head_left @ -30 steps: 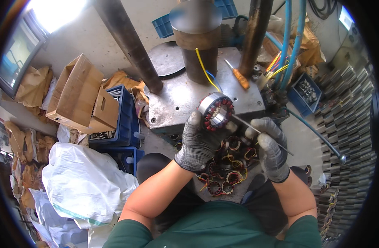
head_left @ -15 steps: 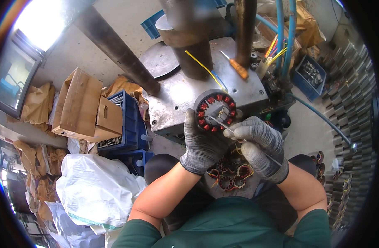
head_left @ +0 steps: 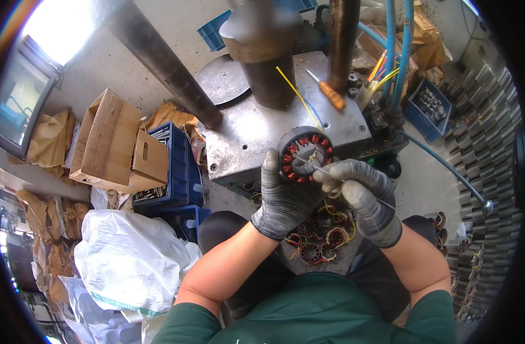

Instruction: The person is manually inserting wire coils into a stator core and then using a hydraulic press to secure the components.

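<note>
My left hand [head_left: 285, 200], in a grey knit glove, is wrapped round a motor stator [head_left: 307, 144] with red coil windings, its thumb up along the side. The stator's open face is tilted toward me. A yellow wire [head_left: 297, 95] and a blue one stick up behind it. My right hand [head_left: 368, 195], gloved too, is closed in a pinch on a thin metal rod [head_left: 315, 165]. The rod's tip reaches over the stator's inner face among the windings, and its back end passes under my fingers toward the wrist. The fingers of my left hand behind the stator are hidden.
Beyond my hands stands a press with a metal bed [head_left: 228, 146] and thick columns. An orange-handled screwdriver [head_left: 331, 94] lies on it. Several stators [head_left: 312, 252] lie on the floor between my legs. A cardboard box [head_left: 105, 143], blue crates [head_left: 185, 172] and a white sack [head_left: 130, 258] fill the left.
The stator has shifted slightly right and turned a little in my left hand, its yellow wire swinging right. My right hand and the rod have also moved slightly right.
</note>
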Demonstrator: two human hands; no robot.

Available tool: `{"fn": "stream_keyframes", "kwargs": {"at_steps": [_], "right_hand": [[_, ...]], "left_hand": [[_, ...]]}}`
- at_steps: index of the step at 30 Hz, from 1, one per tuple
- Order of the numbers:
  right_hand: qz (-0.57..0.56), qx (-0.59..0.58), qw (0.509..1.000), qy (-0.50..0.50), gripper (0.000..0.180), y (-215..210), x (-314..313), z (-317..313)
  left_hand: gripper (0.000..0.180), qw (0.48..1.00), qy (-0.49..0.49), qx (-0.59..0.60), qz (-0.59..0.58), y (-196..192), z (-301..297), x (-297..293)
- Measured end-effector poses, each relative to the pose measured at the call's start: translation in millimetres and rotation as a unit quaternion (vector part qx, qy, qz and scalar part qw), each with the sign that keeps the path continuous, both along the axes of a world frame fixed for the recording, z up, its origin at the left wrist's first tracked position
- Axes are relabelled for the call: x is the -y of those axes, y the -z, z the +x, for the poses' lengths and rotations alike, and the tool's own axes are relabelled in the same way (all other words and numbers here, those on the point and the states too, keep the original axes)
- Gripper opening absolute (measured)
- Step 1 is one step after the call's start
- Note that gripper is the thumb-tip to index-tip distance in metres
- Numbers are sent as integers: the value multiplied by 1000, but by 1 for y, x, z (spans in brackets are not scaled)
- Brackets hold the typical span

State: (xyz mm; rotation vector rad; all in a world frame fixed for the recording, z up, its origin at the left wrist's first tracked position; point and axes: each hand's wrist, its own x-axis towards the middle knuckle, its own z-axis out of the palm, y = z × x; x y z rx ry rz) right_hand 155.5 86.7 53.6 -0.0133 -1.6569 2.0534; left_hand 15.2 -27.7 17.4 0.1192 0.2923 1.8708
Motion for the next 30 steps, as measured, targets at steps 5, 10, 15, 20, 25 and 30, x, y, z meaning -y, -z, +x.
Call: {"fn": "stream_keyframes", "kwargs": {"at_steps": [5,10,15,20,25,30], "right_hand": [[-34,2,999,-7,27,7,0,-2],[-76,-6,997,-16,27,17,-3,-8],[-147,-7,987,-67,28,25,4,-12],[-144,8,988,-49,28,21,4,-8],[-82,-19,996,13,27,10,0,1],[3,-40,999,21,25,7,-7,5]], "left_hand": [[102,1000,6,4,14,14,-2,-3],[97,999,30,-13,41,15,-6,-4],[84,998,60,22,-1,26,-14,-2],[89,996,72,51,16,30,-9,-5],[97,997,-37,-35,-58,12,-2,-6],[98,990,-52,-129,-39,15,-5,-7]]}}
